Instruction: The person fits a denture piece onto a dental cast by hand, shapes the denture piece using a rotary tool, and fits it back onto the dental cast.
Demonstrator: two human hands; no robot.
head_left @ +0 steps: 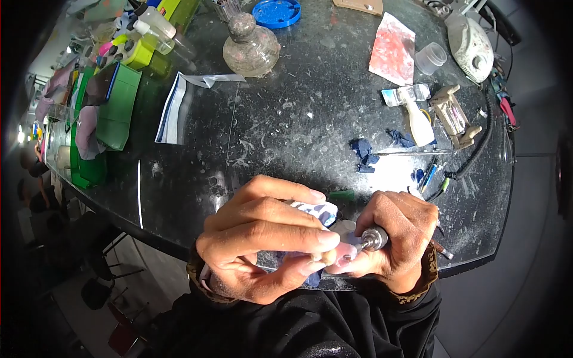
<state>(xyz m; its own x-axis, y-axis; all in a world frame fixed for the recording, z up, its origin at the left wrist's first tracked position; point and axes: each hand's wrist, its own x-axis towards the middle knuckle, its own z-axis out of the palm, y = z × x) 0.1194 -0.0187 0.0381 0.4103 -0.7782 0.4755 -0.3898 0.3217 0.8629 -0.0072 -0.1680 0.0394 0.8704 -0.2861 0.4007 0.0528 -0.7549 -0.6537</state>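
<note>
My left hand [262, 235] is closed, its thumb and fingers pinching a small pink and yellowish piece that looks like a denture [344, 256]. The fingers hide much of it. My right hand [406, 232] wraps round a metal rotary handpiece [374, 238], whose thin tip points left and meets or nearly meets the pink piece. The right thumb lies against or just beside that piece. Behind the left fingertips shows a blue-and-white patterned bit of material [324, 211]; whether it is held, I cannot tell.
White dust covers the black table [286, 125]. A round glass burner [250, 51] and a blue lid [276, 13] stand at the back. Green bins [119, 107] line the left. On the right lie a white tube [419, 122], blue scraps [364, 156], a clear cup [431, 58] and a handpiece cord [486, 137].
</note>
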